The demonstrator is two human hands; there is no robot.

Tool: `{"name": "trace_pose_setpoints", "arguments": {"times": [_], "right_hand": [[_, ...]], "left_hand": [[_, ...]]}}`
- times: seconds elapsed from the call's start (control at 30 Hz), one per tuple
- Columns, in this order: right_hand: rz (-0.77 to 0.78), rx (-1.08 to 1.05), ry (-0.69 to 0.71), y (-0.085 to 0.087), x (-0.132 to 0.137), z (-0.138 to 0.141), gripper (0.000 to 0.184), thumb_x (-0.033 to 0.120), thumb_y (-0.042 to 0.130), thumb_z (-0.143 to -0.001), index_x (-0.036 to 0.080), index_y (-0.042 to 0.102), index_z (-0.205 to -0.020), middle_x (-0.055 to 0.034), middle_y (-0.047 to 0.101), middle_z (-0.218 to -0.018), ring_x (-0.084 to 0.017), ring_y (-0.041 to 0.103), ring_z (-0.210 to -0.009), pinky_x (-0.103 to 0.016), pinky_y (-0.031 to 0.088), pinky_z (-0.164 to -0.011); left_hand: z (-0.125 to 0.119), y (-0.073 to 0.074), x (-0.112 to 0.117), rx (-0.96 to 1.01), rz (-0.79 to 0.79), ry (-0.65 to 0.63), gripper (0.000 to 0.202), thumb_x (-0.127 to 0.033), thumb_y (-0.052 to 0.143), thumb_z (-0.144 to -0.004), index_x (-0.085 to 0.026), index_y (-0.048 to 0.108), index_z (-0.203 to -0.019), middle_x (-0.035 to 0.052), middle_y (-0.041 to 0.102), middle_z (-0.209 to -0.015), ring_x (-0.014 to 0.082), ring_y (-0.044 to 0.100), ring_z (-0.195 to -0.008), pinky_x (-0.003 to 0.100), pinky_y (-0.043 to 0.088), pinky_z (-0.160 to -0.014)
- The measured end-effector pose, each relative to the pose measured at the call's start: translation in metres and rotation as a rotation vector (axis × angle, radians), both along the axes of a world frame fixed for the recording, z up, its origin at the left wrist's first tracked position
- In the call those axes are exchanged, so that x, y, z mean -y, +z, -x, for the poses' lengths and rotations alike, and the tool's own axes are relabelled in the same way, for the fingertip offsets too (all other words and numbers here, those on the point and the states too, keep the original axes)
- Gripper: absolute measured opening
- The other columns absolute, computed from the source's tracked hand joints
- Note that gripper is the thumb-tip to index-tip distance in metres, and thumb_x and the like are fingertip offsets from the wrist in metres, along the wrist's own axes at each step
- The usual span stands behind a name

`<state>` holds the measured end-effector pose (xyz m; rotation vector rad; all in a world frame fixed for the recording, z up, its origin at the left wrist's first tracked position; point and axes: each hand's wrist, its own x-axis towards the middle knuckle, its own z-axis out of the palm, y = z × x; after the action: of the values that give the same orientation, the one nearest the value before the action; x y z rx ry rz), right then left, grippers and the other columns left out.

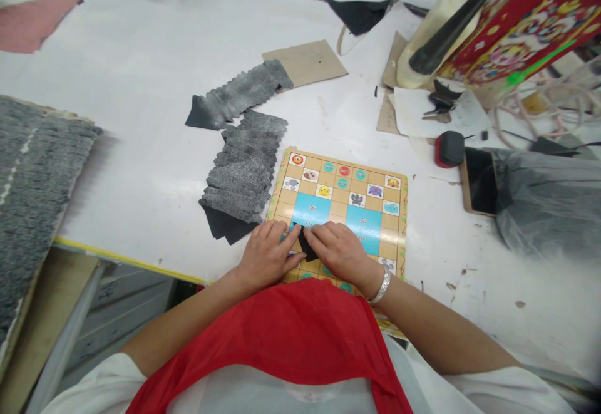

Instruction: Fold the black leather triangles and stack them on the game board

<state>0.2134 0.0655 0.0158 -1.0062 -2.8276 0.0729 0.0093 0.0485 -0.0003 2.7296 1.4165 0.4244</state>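
Both hands meet over a printed game board (339, 210) with animal pictures and blue patches. Between them is a small black piece of material (307, 246). My left hand (270, 252) has its fingers closed on the piece's left edge. From the other side, my right hand (339, 250) pinches the piece with bent fingers. Left of the board lies a row of overlapping grey speckled pieces (244, 166) with scalloped edges and black ends. Behind it, a second overlapping row (241, 93) reaches onto a tan board (310, 63).
Thick grey stacked material (40, 170) stands at the left. On the right are a phone (479, 180), a small black and red case (449, 149), a plastic bag (549, 204) and a red patterned box (526, 32). Pink sheets (42, 10) lie at the far left.
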Motion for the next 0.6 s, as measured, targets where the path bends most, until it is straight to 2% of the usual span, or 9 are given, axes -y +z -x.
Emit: {"name": "trace_pose_setpoints", "arguments": {"times": [0.23, 0.37, 0.47, 0.53, 0.6], "right_hand": [[0.016, 0.014, 0.002, 0.002, -0.002, 0.001, 0.026, 0.017, 0.038, -0.095, 0.010, 0.057, -0.110, -0.0107, 0.058, -0.090, -0.020, 0.045, -0.078, -0.033, 0.032, -0.064], [0.001, 0.039, -0.009, 0.003, -0.003, 0.003, 0.025, 0.020, 0.038, -0.096, 0.012, 0.059, -0.107, -0.0092, 0.057, -0.086, -0.020, 0.044, -0.077, -0.033, 0.032, -0.064], [-0.001, 0.030, -0.008, 0.001, -0.005, 0.006, 0.024, 0.022, 0.038, -0.096, 0.013, 0.060, -0.101, -0.0085, 0.056, -0.084, -0.020, 0.043, -0.077, -0.032, 0.032, -0.064], [0.003, 0.020, -0.005, 0.000, -0.005, 0.006, 0.023, 0.022, 0.040, -0.096, 0.013, 0.061, -0.096, -0.0084, 0.056, -0.083, -0.020, 0.043, -0.076, -0.032, 0.033, -0.063], [0.007, 0.005, -0.020, -0.001, -0.002, 0.003, 0.023, 0.020, 0.040, -0.095, 0.012, 0.061, -0.097, -0.0086, 0.056, -0.083, -0.019, 0.043, -0.075, -0.032, 0.034, -0.063]], "left_hand": [[0.001, 0.003, -0.002, 0.000, 0.048, 0.015, 0.051, -0.053, 0.048, -0.086, -0.017, 0.056, -0.121, 0.0134, 0.058, -0.106, 0.0275, 0.051, -0.098, 0.040, 0.041, -0.083], [0.000, 0.006, -0.006, 0.085, 0.035, 0.070, 0.055, -0.053, 0.051, -0.085, -0.013, 0.052, -0.122, 0.0161, 0.057, -0.117, 0.0290, 0.051, -0.106, 0.041, 0.042, -0.089], [-0.006, 0.003, -0.004, 0.191, -0.042, -0.015, 0.049, -0.042, 0.049, -0.089, -0.009, 0.047, -0.126, 0.0180, 0.056, -0.122, 0.0276, 0.051, -0.113, 0.040, 0.041, -0.095], [-0.011, -0.001, -0.002, 0.210, -0.040, -0.087, 0.044, -0.034, 0.046, -0.090, -0.009, 0.046, -0.126, 0.0172, 0.060, -0.117, 0.0261, 0.054, -0.111, 0.040, 0.043, -0.095], [-0.015, -0.005, 0.000, 0.194, -0.027, -0.090, 0.041, -0.030, 0.045, -0.091, -0.009, 0.046, -0.126, 0.0168, 0.063, -0.112, 0.0258, 0.057, -0.107, 0.040, 0.046, -0.092]]}}
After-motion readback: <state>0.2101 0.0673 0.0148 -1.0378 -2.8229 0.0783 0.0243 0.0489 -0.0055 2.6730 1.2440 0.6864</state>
